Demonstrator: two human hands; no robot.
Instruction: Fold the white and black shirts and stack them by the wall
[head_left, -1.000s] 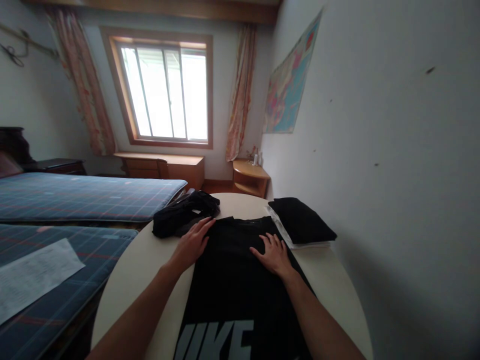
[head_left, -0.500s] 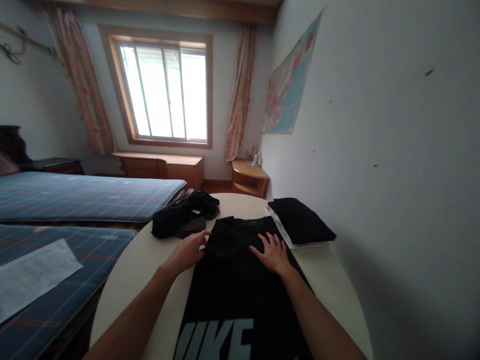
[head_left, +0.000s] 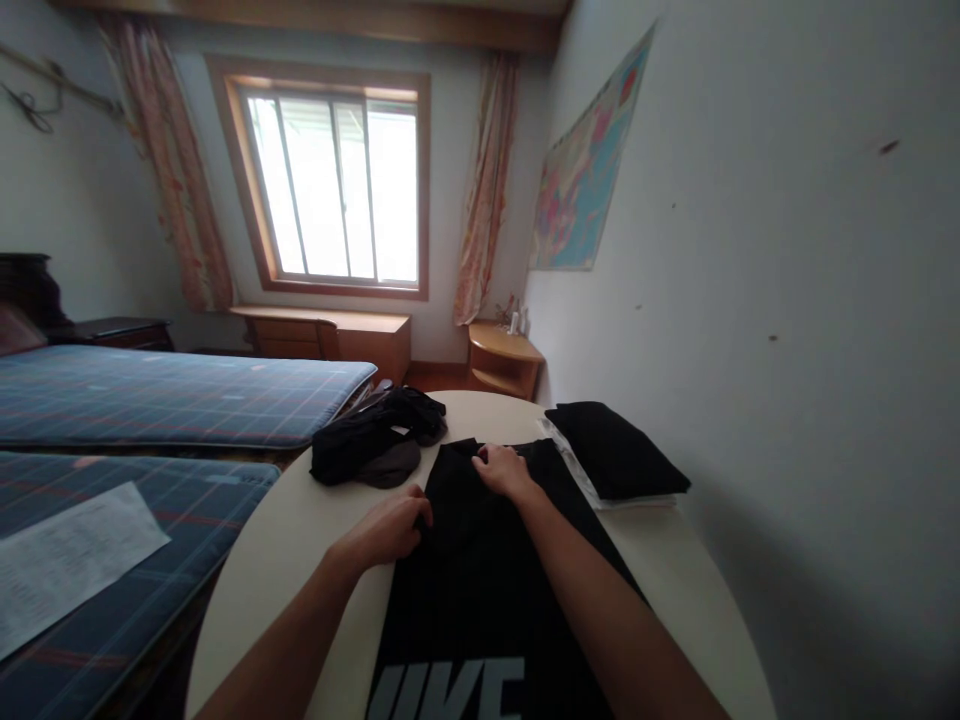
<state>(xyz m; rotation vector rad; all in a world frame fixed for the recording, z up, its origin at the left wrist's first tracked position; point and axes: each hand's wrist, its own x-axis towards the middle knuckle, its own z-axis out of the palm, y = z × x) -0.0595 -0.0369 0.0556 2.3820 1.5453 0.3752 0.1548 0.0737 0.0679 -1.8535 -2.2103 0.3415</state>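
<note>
A black T-shirt [head_left: 480, 600] with large grey letters lies on the round cream table [head_left: 255, 570], its collar end away from me and its sides folded in. My left hand [head_left: 397, 525] is closed at the shirt's left edge, fingers curled onto the cloth. Up by the collar, my right hand [head_left: 504, 470] has its fingers bent and pinching the fabric; the fingertips are partly hidden. My right forearm crosses over the shirt's right side.
Crumpled dark clothes [head_left: 375, 440] sit at the table's far left. Folded black garments [head_left: 615, 450] with a white layer beneath lie at the right, near the wall [head_left: 825, 400]. Plaid mattresses [head_left: 187, 395] are on the left, one bearing a paper sheet [head_left: 75, 560].
My right hand has moved left and away from me to the collar, its spread fingers now bent. My left hand has come slightly nearer along the shirt's left edge and closed.
</note>
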